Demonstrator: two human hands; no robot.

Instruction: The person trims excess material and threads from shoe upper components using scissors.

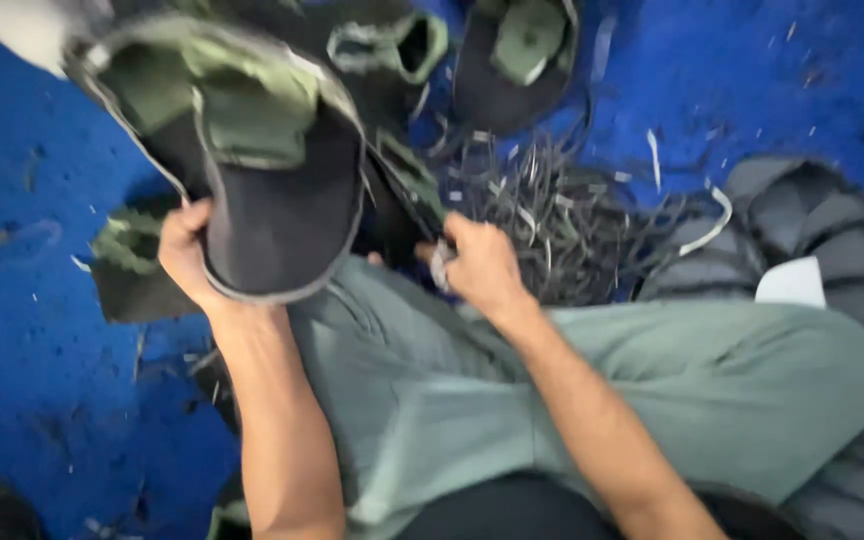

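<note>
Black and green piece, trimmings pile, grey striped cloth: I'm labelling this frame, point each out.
Black and green piece (282,215), head view, dark lower panel.
Trimmings pile (562,215), head view, middle.
Grey striped cloth (802,215), head view, upper fold.

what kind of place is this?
Likely a small shoe-making workshop, worked on the floor: the left hand holds a shoe upper, trimmed scraps pile up, blue floor littered.

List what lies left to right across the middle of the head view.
Blue floor → left hand → black and green cloth piece → right hand → trimmings pile → striped grey cloth.
</note>
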